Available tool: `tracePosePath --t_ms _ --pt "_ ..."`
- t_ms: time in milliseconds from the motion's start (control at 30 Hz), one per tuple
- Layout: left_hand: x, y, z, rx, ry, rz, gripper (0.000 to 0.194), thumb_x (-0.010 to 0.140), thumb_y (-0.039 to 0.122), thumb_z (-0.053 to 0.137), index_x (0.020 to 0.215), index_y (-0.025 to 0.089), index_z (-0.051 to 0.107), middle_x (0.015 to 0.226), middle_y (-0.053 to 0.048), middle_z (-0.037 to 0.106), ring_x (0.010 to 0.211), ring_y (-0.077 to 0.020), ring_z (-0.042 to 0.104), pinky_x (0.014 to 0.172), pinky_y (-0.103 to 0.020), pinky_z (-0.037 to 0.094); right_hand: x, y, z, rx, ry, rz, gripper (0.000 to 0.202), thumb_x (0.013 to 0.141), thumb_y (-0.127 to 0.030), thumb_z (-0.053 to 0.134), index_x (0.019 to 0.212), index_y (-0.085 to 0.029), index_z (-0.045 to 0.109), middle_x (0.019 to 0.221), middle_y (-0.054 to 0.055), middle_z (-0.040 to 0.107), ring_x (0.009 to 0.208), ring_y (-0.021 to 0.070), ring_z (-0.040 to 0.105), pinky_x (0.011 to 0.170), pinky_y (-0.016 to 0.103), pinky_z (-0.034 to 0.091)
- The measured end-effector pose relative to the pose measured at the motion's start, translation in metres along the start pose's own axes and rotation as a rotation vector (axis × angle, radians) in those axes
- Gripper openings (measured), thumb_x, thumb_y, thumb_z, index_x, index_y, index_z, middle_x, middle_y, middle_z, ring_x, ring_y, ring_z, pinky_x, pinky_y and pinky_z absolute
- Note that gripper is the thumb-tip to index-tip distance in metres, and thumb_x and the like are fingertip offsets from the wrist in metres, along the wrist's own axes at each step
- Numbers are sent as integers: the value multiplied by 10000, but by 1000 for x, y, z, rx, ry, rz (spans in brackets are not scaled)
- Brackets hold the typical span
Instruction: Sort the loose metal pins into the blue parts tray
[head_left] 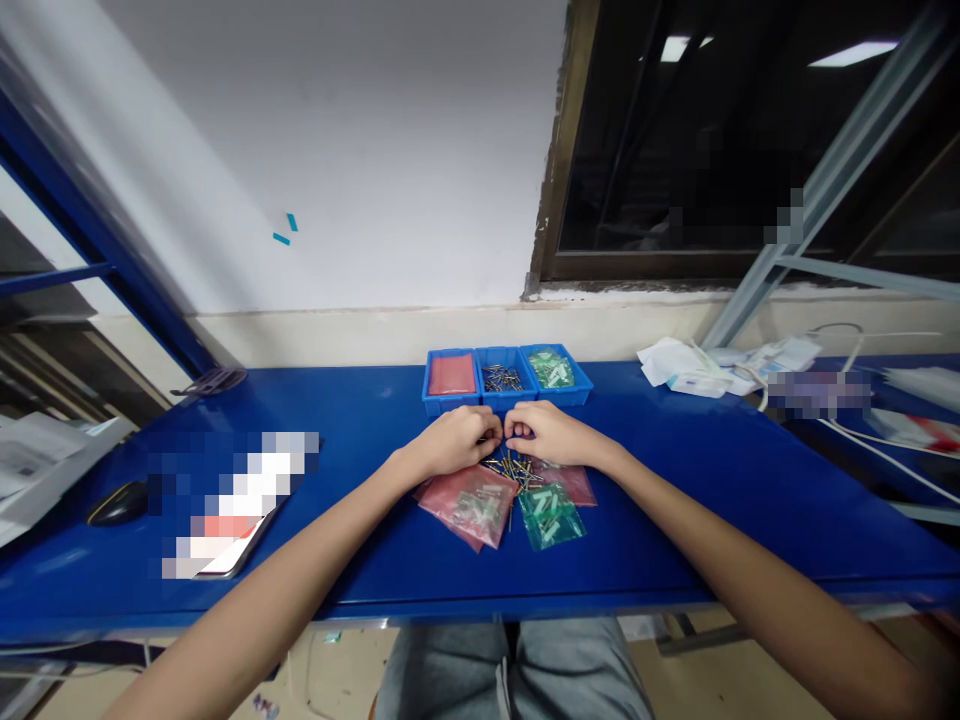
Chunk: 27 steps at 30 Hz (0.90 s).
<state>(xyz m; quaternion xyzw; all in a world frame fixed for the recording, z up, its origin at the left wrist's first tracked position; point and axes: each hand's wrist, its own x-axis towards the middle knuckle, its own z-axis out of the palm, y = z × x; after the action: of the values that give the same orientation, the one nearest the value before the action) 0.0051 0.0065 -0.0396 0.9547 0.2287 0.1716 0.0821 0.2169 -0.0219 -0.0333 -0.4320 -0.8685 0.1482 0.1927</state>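
Observation:
My left hand (469, 440) and my right hand (546, 432) are close together over the table, fingers curled in. Whatever they may pinch is hidden. Just below them lies a loose pile of screws (513, 472), brass and dark in colour. To the left of the pile are overlapping pink plastic bags (439, 500), with small pale pieces showing at the top one. A green bag (551, 515) with white plugs lies in front of the pile, and another pink bag (579, 484) is partly under my right hand.
Behind my hands, joined blue bins hold pink bags (452, 375), screws (501, 379) and green bags (551, 368). On the blue table (375, 560), a tablet-like device (251, 530) and a black mouse (118, 503) lie left. White papers (682, 366) and cables are at the right.

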Motion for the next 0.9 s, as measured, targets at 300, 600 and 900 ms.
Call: tracePosePath --t_ms 300,600,900 --pt "1 4 -5 -238 121 -71 90 872 133 533 904 159 612 806 -11 648 682 -127 581 659 -249 443 1 2 0 10 37 -22 170 837 -209 703 724 -166 583 702 -18 558 670 131 482 633 249 318" --pt "4 12 -3 -272 503 -84 204 968 176 482 1090 166 645 918 -49 672 772 -142 612 711 -280 487 3 -16 2 184 116 -44 183 908 -295 633 781 -164 653 749 13 660 682 141 573 644 257 388" --pt "4 14 -1 -273 578 -119 170 961 212 558 1031 188 711 897 -34 703 780 -135 635 707 -269 512 5 -17 12 341 196 56 244 927 -266 542 720 -160 618 672 -17 600 594 114 481 566 249 345"
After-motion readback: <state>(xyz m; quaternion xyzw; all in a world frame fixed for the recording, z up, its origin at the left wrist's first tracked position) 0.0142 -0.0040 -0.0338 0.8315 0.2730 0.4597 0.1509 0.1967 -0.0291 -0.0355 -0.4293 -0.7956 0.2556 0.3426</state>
